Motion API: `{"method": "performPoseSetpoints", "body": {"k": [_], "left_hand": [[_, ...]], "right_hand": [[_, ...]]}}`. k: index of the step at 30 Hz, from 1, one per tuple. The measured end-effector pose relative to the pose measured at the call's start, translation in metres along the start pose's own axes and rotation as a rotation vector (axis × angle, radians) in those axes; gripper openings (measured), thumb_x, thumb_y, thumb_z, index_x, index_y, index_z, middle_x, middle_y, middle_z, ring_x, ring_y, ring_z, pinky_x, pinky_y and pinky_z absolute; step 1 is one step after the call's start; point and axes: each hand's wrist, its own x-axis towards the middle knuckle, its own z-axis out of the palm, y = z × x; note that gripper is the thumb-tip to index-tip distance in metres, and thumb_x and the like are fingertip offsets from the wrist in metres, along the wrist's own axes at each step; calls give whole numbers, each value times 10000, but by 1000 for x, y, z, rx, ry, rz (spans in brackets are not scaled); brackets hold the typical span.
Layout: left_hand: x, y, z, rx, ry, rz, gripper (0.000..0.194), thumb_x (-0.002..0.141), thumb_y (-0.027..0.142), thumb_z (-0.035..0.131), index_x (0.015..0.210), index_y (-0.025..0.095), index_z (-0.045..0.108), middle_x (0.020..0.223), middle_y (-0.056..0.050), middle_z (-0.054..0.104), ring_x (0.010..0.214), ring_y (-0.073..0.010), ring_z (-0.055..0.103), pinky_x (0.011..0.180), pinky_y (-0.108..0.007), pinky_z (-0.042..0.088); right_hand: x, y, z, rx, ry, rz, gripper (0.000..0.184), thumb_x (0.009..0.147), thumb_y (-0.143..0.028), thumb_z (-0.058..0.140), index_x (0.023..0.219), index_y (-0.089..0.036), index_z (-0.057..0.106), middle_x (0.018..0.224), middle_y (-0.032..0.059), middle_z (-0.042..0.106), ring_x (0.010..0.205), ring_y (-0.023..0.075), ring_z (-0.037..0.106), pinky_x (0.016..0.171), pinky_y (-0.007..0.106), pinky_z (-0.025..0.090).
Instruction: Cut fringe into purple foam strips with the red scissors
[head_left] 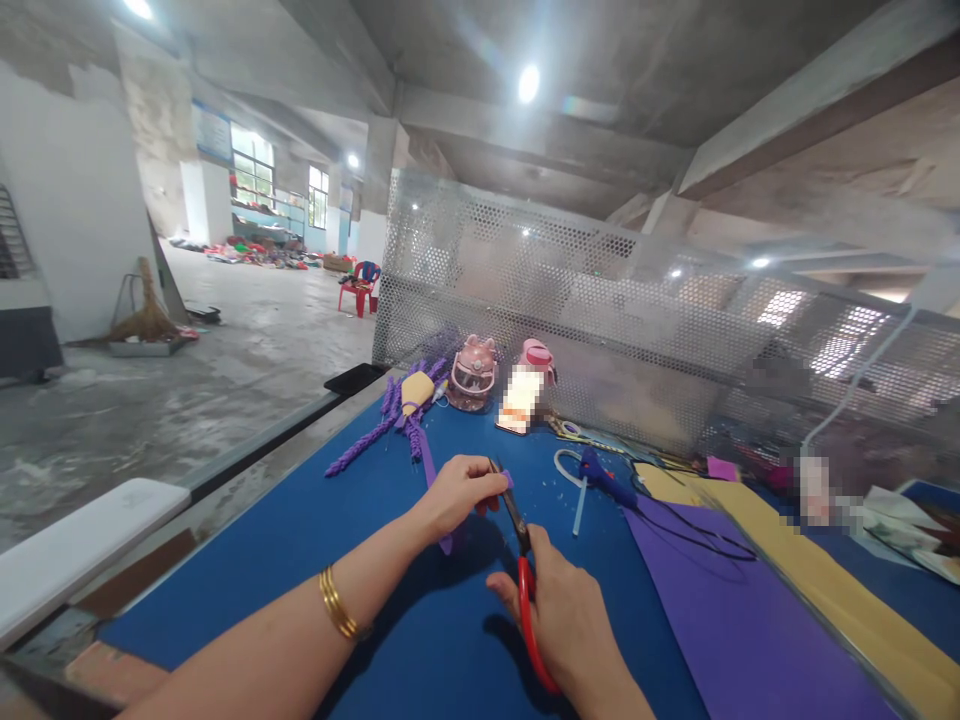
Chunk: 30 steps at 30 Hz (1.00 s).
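My left hand [459,495], a gold bangle on its wrist, is closed in a pinch above the blue tabletop. A small purple piece [509,480] shows at its fingertips, against the blades of a pair of scissors [527,610]. My right hand [566,605] grips the scissors by their red handles, with the blades pointing up at my left fingers. A narrow purple strip [429,462] runs behind my left hand; whether it joins the pinched piece is hidden. Farther back lie braided purple strands [367,447] with a yellow rounded piece [417,393] on them.
A blue glue gun [609,478] with its cord rests right of my hands, beside purple sheets [705,590] and yellow sheets [810,560]. A lit phone [520,400] leans near a pink helmet-shaped item [474,375]. A perforated metal panel [525,260] borders the table's back.
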Motion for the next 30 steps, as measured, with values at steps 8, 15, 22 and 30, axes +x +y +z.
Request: {"method": "performPoseSetpoints", "body": {"k": [8,15,22,30], "left_hand": [[0,0,6,20,82,-30,225,680,319,531,546,138,540,464,12,529,449,-93,459,458,-209,348],[2,-11,7,100,146,-44,218,684,307,510,547,142,546,464,16,518,448,-95,450,443,-206,319],[0,-2,4,-19,22,23,194,681,289,515,565,136,542,499,3,541,476,-102,466,487,-222,363],[-1,3,3,-119,-53,68,153,680,240,516,567,138,521,523,0,561,477,-87,460,492,-209,364]], "right_hand": [[1,-3,0,-37,78,5,502,821,-598,445,1046,-154,508,737,78,673,608,239,658,464,247,349],[1,-5,0,-67,57,0,546,796,-632,456,1032,-144,521,735,93,677,616,251,659,467,252,362],[0,-1,-1,-3,69,11,498,839,-595,413,1068,-160,495,725,70,675,586,232,656,457,241,337],[-1,4,-1,263,-29,18,530,828,-664,317,991,-181,462,527,-32,527,451,194,538,441,229,256]]}}
